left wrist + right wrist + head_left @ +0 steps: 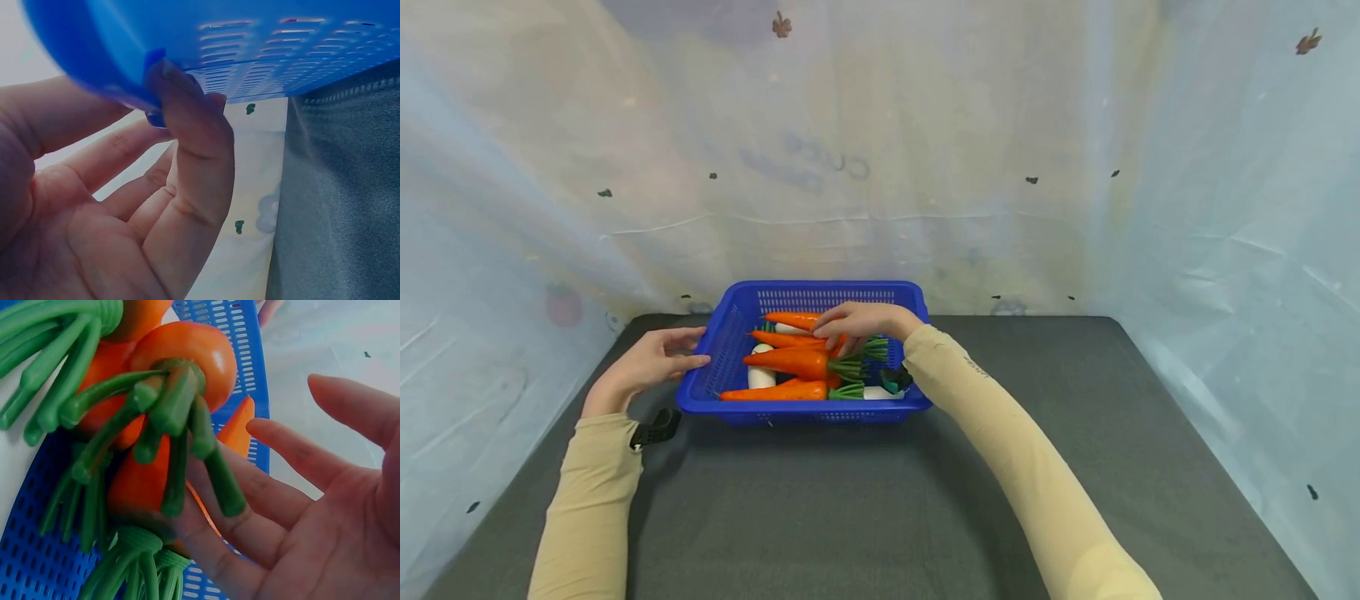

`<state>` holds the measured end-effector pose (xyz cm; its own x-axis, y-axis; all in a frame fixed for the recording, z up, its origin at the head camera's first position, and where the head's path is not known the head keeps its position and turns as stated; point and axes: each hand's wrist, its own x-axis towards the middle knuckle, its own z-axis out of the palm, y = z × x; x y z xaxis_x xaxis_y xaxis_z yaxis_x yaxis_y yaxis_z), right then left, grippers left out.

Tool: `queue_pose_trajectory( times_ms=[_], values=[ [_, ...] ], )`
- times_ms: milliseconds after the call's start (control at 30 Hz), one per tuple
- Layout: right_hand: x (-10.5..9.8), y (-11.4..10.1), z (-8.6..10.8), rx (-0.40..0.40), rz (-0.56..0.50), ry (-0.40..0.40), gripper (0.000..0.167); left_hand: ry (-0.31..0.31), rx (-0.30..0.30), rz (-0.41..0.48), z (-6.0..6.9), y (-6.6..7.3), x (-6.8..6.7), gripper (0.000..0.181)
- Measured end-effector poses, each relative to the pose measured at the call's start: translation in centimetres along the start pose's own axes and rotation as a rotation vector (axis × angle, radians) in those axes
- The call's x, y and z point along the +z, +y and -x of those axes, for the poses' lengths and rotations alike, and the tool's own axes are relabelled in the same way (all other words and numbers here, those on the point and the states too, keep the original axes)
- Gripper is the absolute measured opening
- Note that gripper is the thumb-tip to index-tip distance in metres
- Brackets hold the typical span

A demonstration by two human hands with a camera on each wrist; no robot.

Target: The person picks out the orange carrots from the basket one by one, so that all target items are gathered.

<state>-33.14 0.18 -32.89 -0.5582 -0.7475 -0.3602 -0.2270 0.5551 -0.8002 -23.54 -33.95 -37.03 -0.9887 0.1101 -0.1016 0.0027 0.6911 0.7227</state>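
A blue plastic basket [805, 408] with slotted walls holds several orange carrots [784, 361] with green stalks, lying mostly crosswise. My left hand [651, 362] grips the basket's left rim, its fingers curled at the edge in the left wrist view. Over the carrots at the basket's right half reaches my right hand [867, 320]. In the right wrist view its fingers are loosely extended, some of them behind the stalks of a carrot [215, 359], and the thumb stands apart. Whether those fingers press on a carrot is hidden.
A white vegetable [762, 377] lies under the carrots, and another white piece [882, 392] shows at the front right. Beside it is a dark green item [895, 379]. The basket stands on a dark grey table [805, 508], near the pale sheet [925, 167] behind it.
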Motion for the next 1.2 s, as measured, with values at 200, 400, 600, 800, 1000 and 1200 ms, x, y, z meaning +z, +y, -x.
queue_pose_trajectory(
  times_ms=[200, 400, 600, 800, 1000, 1200],
  values=[
    [0.5, -0.3, -0.6, -0.002, 0.097, -0.023, 0.046, 0.000, -0.004, 0.001, 0.1, 0.1, 0.0, 0.072],
    [1.1, -0.2, -1.4, -0.006, 0.183, -0.056, 0.047, -0.001, 0.005, 0.018, 0.2, 0.0, 0.2, 0.072],
    [1.7, -0.4, -1.4, 0.009, 0.211, -0.041, 0.048, 0.000, -0.002, 0.012, 0.2, 0.1, 0.3, 0.072],
    [1.6, -0.6, -1.0, 0.021, 0.212, -0.026, 0.047, -0.009, 0.010, 0.011, -0.1, 0.3, 0.3, 0.071],
    [1.3, -0.6, -0.6, 0.034, 0.263, -0.028, 0.046, -0.013, 0.024, -0.002, -0.2, 0.6, 0.3, 0.071],
    [1.2, -0.4, 0.0, 0.032, 0.311, -0.021, 0.045, -0.023, 0.022, 0.006, -0.5, 0.5, 0.4, 0.071]
  ],
)
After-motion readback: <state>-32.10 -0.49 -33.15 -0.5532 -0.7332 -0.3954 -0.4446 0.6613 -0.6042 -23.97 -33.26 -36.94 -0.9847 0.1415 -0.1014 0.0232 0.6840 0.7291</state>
